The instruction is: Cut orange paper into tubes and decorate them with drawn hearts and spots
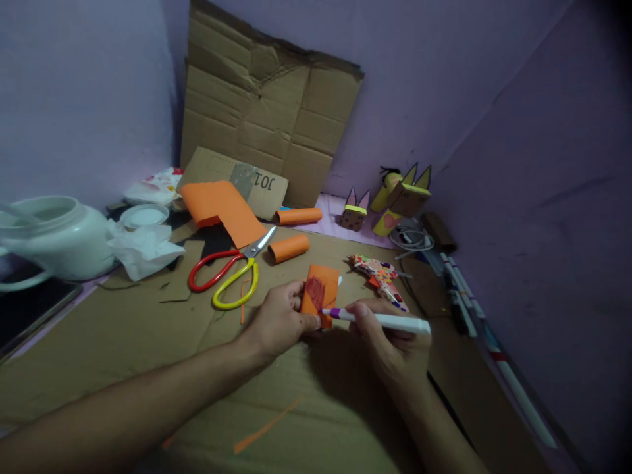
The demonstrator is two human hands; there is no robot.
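Note:
My left hand [281, 316] grips a small orange paper piece [330, 280] by its left and lower edges. A dark reddish-purple patch is coloured on the paper's face. In my right hand [395, 342] is a white marker [402, 322] with a purple end, held like a pen. Its tip meets the paper near the bottom of the coloured patch. Just beyond my left hand lie scissors [232, 273] with one red and one yellow handle, blades apart. Two orange paper rolls [289, 248] rest behind the paper piece.
A folded orange sheet [222, 207] leans on cardboard [261, 191] at the back. At left stand a white pot [74, 240] and crumpled tissue [148, 250]. A patterned glue gun [378, 273], paper animal figures [354, 216], a coiled cable [412, 238] and several markers [459, 296] lie right.

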